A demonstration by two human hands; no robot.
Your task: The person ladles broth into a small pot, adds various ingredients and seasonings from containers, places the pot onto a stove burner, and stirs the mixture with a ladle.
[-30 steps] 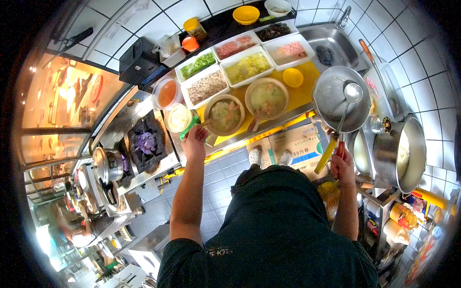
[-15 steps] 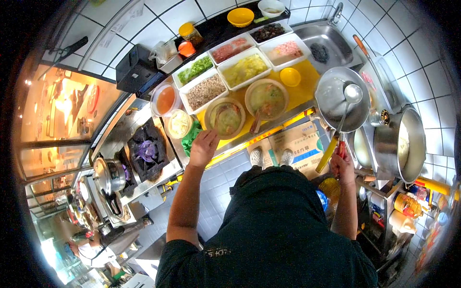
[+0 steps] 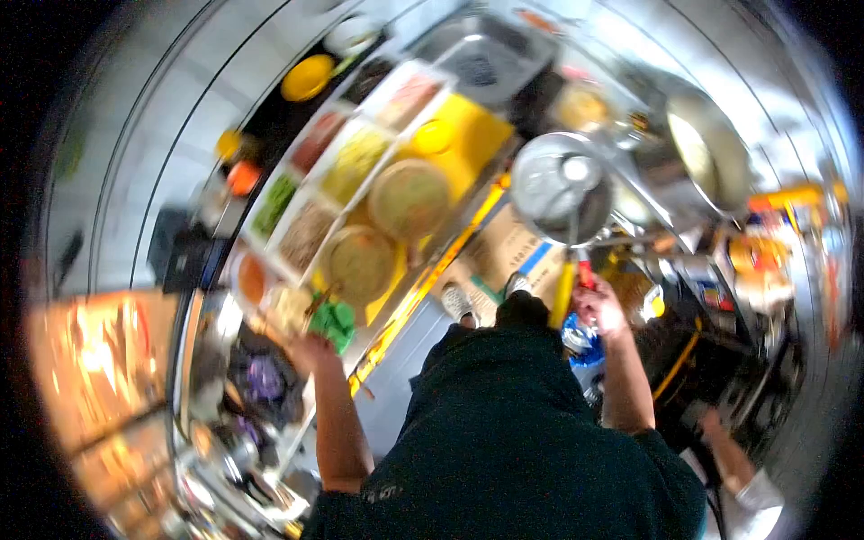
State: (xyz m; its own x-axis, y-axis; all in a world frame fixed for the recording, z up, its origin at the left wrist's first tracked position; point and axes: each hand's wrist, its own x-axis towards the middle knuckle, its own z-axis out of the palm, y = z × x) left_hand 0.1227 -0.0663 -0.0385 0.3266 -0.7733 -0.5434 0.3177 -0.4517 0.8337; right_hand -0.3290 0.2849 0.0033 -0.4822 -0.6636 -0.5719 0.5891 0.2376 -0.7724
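My right hand (image 3: 598, 304) is closed round the red handle (image 3: 585, 273) of a round metal pan (image 3: 540, 211). A ladle (image 3: 579, 169) rests in the pan, its yellow handle (image 3: 564, 292) beside the red one. My left hand (image 3: 309, 349) is smeared by motion, next to a green cloth (image 3: 333, 324) and a small bowl of pale food (image 3: 286, 310); its fingers do not show clearly. Two round bowls of soup-like food, a nearer one (image 3: 357, 264) and a farther one (image 3: 409, 198), stand on the yellow board (image 3: 481, 135).
White trays hold brown bits (image 3: 309, 236), yellow-green pieces (image 3: 354, 168) and chopped greens (image 3: 274, 205). A stove burner (image 3: 264, 378) lies left, a sink (image 3: 486, 54) at the back and a large pot (image 3: 711, 148) right. Another person's arm (image 3: 729, 454) shows lower right.
The view has turned and blurred. My left hand has left the nearer soup bowl's rim for the green cloth's side. My right hand keeps the pan handle. Another person's arm appears lower right.
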